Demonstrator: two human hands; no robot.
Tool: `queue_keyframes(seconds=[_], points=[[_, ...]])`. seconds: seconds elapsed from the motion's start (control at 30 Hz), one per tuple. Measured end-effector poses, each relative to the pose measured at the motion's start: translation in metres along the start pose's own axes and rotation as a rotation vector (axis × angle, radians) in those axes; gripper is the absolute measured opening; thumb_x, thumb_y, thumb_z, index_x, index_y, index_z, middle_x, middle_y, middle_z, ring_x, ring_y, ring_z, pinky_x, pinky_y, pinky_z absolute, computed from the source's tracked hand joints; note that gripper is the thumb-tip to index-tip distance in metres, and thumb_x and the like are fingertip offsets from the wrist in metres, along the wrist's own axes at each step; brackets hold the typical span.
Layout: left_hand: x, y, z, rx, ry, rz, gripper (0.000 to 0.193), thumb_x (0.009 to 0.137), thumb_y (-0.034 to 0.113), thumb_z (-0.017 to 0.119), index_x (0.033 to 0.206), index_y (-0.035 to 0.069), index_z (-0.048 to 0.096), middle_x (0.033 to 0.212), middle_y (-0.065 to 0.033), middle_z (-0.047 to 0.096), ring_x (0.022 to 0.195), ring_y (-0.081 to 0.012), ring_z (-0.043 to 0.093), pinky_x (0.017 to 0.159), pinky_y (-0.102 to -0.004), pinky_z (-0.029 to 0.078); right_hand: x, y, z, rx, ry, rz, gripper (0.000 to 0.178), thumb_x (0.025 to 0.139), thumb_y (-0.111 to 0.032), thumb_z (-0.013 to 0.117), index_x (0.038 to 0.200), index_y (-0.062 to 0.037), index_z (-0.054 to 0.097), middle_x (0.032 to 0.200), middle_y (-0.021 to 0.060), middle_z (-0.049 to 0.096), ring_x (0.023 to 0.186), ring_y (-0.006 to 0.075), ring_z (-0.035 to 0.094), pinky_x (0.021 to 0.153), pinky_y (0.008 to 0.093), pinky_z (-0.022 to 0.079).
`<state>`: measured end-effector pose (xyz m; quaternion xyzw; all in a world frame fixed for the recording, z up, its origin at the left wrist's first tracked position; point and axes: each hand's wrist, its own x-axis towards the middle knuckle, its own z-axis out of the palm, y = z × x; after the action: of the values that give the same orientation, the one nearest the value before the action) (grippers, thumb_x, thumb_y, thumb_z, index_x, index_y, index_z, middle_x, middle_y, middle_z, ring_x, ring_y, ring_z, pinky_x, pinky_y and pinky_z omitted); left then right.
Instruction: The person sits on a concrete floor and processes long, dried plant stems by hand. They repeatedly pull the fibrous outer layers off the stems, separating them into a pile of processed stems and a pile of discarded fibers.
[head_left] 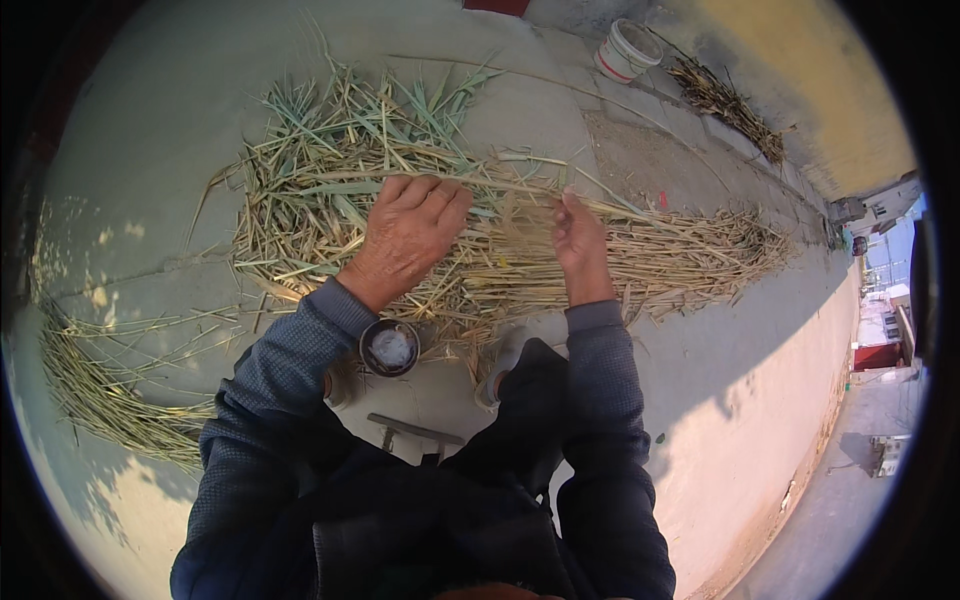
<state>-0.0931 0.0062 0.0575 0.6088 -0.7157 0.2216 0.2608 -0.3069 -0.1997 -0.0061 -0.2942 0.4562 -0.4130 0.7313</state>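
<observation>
A long dry reed stalk [520, 187] runs across in front of me, held in both hands. My left hand [410, 232] is curled over it from above, fingers closed around the stalk. My right hand [580, 240] pinches the same stalk a little to the right, where thin husk hangs from it. Beneath both hands lies a wide pile of dry reeds and green leaves [330, 160] on the concrete ground. My dark-trousered knees and grey sleeves fill the lower middle.
A small dark cup [389, 347] with pale contents stands by my left knee. A metal stool edge [412, 430] shows below it. A sorted reed bundle [110, 395] lies at left. A white bucket [626, 50] and another reed heap [728, 105] sit far off.
</observation>
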Motion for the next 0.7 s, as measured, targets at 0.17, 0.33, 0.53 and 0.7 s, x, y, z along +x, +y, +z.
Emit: queue_keyframes(seconds=[0.17,0.33,0.53,0.7], points=[[-0.005,-0.018,0.023,-0.013,-0.126,-0.042,0.024,0.088,0.023,0.070,0.106,0.007,0.067,0.100,-0.0063,0.069,0.095,-0.0241,0.063,0.089,-0.0401,0.043,-0.048,0.054,0.036,-0.057,-0.075,-0.015,0.023,0.088,-0.022,0.082,0.091,-0.0044,0.068,0.081,0.0050,0.069,0.064,0.0096,0.058,0.051,0.0223,0.043],[-0.025,-0.043,0.036,-0.256,-0.260,-0.115,0.016,0.085,0.021,0.075,0.094,0.008,0.069,0.084,-0.0075,0.067,0.080,-0.0279,0.063,0.077,-0.0404,0.045,-0.053,0.075,0.046,-0.072,-0.202,0.040,0.022,0.092,-0.022,0.079,0.095,-0.0023,0.069,0.084,0.0063,0.071,0.073,0.0130,0.066,0.057,0.0244,0.049],[-0.025,-0.055,0.037,-0.540,-0.237,-0.389,0.024,0.089,0.028,0.077,0.087,0.005,0.072,0.066,-0.0089,0.062,0.058,-0.0262,0.058,0.055,-0.0387,0.044,-0.039,0.069,0.045,0.064,-0.528,0.000,0.016,0.097,-0.011,0.070,0.108,-0.0009,0.068,0.104,0.0117,0.072,0.085,0.0144,0.068,0.071,0.0263,0.054],[-0.026,-0.082,0.018,-0.677,-0.405,-0.540,0.029,0.090,0.032,0.078,0.088,0.004,0.072,0.066,-0.0070,0.060,0.055,-0.0180,0.054,0.055,-0.0355,0.043,-0.007,0.021,0.009,0.159,-0.420,-0.149,0.013,0.095,-0.005,0.068,0.109,-0.0032,0.066,0.105,0.0107,0.071,0.087,0.0146,0.067,0.076,0.0289,0.056]])
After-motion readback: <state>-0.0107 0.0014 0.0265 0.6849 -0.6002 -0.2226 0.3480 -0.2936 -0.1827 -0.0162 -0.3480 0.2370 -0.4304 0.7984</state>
